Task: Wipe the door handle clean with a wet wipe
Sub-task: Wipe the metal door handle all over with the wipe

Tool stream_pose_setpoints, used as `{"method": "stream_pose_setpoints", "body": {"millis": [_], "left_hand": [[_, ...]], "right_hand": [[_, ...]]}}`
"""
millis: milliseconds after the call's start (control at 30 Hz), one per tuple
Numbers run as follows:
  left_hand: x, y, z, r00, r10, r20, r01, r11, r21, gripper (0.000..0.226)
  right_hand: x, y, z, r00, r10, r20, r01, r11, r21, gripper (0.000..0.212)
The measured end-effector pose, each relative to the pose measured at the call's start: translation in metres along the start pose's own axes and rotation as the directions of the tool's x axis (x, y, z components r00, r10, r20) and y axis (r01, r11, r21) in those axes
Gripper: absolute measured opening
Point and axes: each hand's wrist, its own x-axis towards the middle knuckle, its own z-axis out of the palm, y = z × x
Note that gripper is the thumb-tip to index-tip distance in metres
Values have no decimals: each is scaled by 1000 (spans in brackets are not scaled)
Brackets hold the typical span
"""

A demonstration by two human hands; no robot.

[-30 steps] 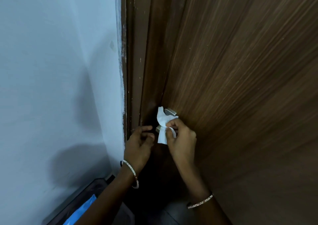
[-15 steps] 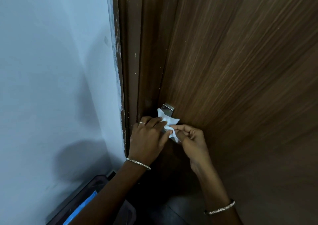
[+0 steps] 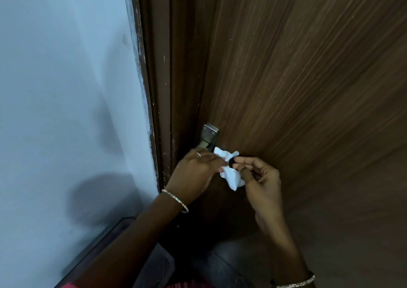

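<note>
A metal door handle (image 3: pixel 208 136) with its plate is fixed near the left edge of the dark brown wooden door (image 3: pixel 297 78). Only the plate's upper part and the lever's root show; the rest lies behind my hands. A crumpled white wet wipe (image 3: pixel 231 175) is wrapped around the lever just below the plate. My left hand (image 3: pixel 196 173) closes over the wipe from the left, a ring on one finger. My right hand (image 3: pixel 259 177) pinches the wipe's right side between thumb and fingertips.
A pale blue wall (image 3: pixel 66 111) fills the left, meeting the brown door frame (image 3: pixel 163 89) with chipped paint along its edge. A dark object (image 3: pixel 105 239) lies at floor level by the wall. Dark floor tiles (image 3: pixel 220 263) show between my forearms.
My right hand has slid rightward along the lever, drawing the wipe with it. More of the metal plate above is uncovered. My left hand came in from the left and stays on the wipe.
</note>
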Motion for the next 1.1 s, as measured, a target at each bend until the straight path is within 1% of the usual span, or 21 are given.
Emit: {"method": "stream_pose_setpoints", "body": {"millis": [67, 167, 267, 333, 400, 467, 533, 600, 667, 733, 800, 867, 967, 1033, 1100], "left_hand": [[-7, 7, 8, 992, 43, -120, -48, 998, -37, 29], [-17, 12, 16, 979, 68, -193, -78, 996, -43, 26], [-20, 9, 16, 972, 61, -228, -72, 997, -38, 24], [-22, 2, 12, 968, 18, -251, -26, 999, -31, 23], [-25, -6, 7, 965, -29, -260, 22, 999, -28, 24], [-26, -12, 4, 963, -57, -264, 56, 998, -8, 25], [-28, -13, 2, 964, -102, -246, 102, 995, -14, 29], [-32, -12, -2, 947, -209, -244, 196, 978, -77, 36], [-38, -9, -8, 889, -368, -271, 328, 927, -182, 39], [-41, -6, -13, 829, -473, -299, 407, 876, -259, 36], [-41, -6, -16, 796, -519, -312, 430, 847, -312, 35], [-39, -7, -16, 778, -554, -295, 456, 822, -342, 33], [-36, -7, -16, 772, -568, -287, 458, 809, -369, 32], [-33, -6, -15, 773, -558, -301, 434, 812, -390, 31], [-33, -5, -15, 766, -563, -310, 422, 805, -417, 31]], "right_hand": [[-4, 3, -2, 1000, 1, -13, -1, 1000, 3, 25], [-7, 5, -5, 999, -42, 11, 43, 996, -76, 19], [-11, 4, -2, 975, -176, 133, 199, 962, -189, 29], [-12, 2, 4, 947, -247, 207, 292, 928, -232, 36], [-11, 3, 12, 915, -315, 251, 383, 874, -298, 39], [-8, 4, 23, 881, -393, 263, 471, 786, -401, 40], [-5, 1, 36, 858, -441, 264, 513, 696, -502, 42], [-4, -6, 50, 850, -450, 275, 519, 627, -581, 40], [-1, -11, 59, 858, -438, 269, 501, 592, -631, 36], [4, -12, 60, 855, -455, 248, 494, 571, -656, 30], [4, -10, 52, 847, -481, 226, 497, 563, -661, 20], [-2, -8, 42, 853, -487, 187, 476, 580, -661, 14], [-12, -7, 34, 867, -483, 126, 432, 601, -672, 12], [-11, -9, 39, 859, -488, 151, 451, 586, -673, 12], [-4, -14, 52, 848, -482, 220, 489, 554, -673, 15]]}}
